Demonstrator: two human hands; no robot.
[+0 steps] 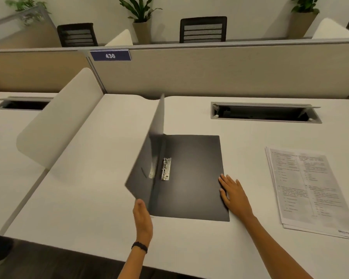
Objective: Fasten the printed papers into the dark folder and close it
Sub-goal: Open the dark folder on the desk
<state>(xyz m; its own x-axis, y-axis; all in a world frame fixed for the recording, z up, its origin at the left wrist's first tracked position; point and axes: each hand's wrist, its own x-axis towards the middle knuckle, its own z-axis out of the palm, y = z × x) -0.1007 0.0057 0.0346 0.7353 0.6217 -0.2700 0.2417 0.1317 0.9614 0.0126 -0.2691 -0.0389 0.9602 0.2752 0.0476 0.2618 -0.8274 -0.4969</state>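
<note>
Dark folder (191,178) lies in the middle of my white desk (89,208), back panel flat, front cover (149,158) swung up on its left side, standing steep, nearly on edge. My left hand (142,216) is at the cover's near bottom corner, thumb against the outside face; the other fingers are behind the cover, so can't tell if they're spread or curled, but that corner is what I've got hold of. Black band (139,247) on that wrist.

Right hand (233,195) lies flat, palm down, on the folder's right edge, fingers (223,181) straight and a bit apart, tips on the dark panel, heel on the desk. Not pinching anything, just pressing.

Metal clip (166,169) sits inside near the spine, about mid-height, nothing under it.

Printed papers (308,188) are a stack well to the right of the folder, flat on the desk, sheets slightly fanned at the edges, apart from both hands.

Behind the folder: cable tray slot (264,113) w/ its lid propped open, then the beige partition (230,71) w/ a blue "436" tag (110,55). White curved divider (58,125) on the left.
</note>
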